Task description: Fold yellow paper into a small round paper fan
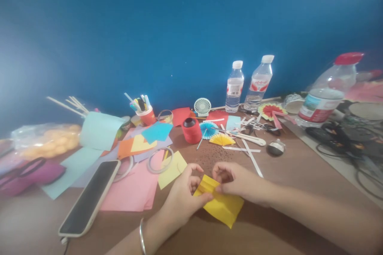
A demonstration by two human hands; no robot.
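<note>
A yellow sheet of paper (224, 207) with creases across its upper part lies tilted between my hands, near the front middle of the table. My left hand (187, 195) grips its left edge, thumb on top and fingers curled behind. On the upper right edge, my right hand (231, 179) pinches the paper with thumb and bent fingers. The fingertips of the right hand are partly hidden. Behind the hands lie a pale yellow sheet (176, 171), a yellow folded fan (222, 140) and a blue folded fan (208, 130).
A phone (91, 197) and pink paper (128, 197) lie left. A red thread spool (192, 130), white strips (253, 158) and a craft knife (251, 139) are behind. Two water bottles (234, 87) stand at the wall; a larger bottle (327, 91) stands right.
</note>
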